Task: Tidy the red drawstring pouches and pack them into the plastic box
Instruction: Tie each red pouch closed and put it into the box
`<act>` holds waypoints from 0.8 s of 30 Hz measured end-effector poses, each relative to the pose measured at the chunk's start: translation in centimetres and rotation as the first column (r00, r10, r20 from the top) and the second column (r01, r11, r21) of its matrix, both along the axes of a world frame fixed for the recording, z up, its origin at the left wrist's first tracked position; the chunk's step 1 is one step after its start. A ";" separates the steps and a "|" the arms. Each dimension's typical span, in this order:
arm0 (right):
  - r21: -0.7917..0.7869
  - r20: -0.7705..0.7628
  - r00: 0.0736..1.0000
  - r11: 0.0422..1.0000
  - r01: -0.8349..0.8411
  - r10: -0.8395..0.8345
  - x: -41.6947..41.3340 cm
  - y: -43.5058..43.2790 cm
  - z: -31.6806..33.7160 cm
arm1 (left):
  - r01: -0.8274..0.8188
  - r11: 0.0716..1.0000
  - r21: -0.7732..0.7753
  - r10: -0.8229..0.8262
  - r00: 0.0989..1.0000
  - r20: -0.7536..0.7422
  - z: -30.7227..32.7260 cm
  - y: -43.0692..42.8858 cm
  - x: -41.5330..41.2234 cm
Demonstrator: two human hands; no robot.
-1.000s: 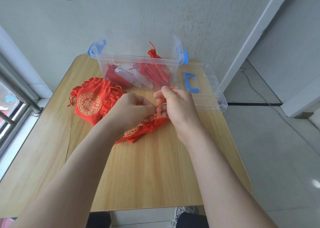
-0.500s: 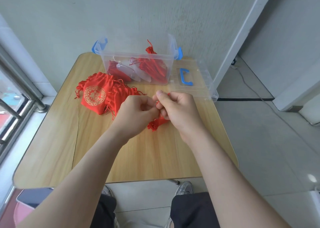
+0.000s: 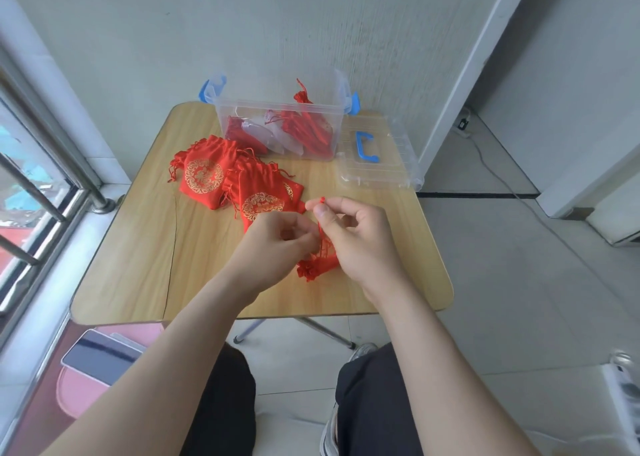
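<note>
Wooden tabletop: plastic box w/ red pouches, lid beside; our left hand & right hand pinch the drawstring of another pouch.

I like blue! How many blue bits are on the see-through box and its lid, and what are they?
Blue latches on the plastic box: 2, one at the left end and one at the right end
Blue handle on the lid: 1
Total: 3 blue bits
</note>
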State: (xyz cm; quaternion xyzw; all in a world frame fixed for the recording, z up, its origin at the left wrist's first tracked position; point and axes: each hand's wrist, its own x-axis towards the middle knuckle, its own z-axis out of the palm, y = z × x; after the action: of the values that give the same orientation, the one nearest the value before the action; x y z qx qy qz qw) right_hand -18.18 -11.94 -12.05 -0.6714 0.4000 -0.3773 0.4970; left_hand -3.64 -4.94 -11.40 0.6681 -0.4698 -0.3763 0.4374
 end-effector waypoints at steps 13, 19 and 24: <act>0.271 0.037 0.986 0.948 -0.168 0.164 -1.5 0.8 0.4 | 0.031 0.999 0.014 -0.028 0.991 -0.132 -0.2 2.0 -0.1; 0.362 0.090 0.981 0.912 -0.192 0.171 -1.1 1.1 -0.1 | 0.070 0.997 0.034 -0.058 0.962 -0.268 -0.2 2.0 0.6; 0.340 0.083 0.994 0.935 -0.102 0.078 -0.9 1.3 -0.1 | 0.076 0.995 0.059 -0.042 0.898 -0.439 -0.1 1.9 0.5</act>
State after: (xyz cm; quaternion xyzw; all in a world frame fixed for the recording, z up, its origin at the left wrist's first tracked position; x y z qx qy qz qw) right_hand -19.10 -10.62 -12.15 -0.5788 0.4113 -0.3013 0.6364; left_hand -3.13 -3.08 -11.52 0.5681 -0.3655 -0.5469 0.4945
